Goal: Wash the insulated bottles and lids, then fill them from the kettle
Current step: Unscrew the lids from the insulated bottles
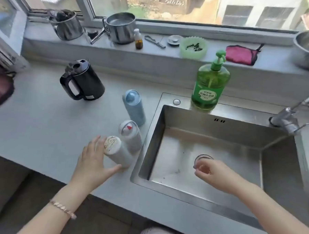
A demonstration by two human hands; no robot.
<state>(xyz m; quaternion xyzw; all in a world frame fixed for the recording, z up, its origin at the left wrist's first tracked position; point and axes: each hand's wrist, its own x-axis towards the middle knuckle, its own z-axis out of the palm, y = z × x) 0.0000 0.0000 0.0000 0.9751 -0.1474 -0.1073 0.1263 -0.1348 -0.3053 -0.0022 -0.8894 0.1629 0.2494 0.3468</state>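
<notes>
Resting my left grip [94, 158], spread wide, against the nearest bottle [117, 154]; my right grip [211, 171] curls over the sink [150, 134] drain [204, 157], and I cannot tell whether it holds anything. The writing on the soap bottle [210, 84] is too blurred to read.

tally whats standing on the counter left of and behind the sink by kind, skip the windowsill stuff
insulated bottles: 3 (blue bottle, grey bottle with red mark, grey bottle with patterned lid)
kettle: 1
green dish soap bottle: 1
total: 5

Three bottles [135, 108] [132, 137] [118, 154], one kettle [85, 82], two pots [65, 25] [120, 28].
</notes>
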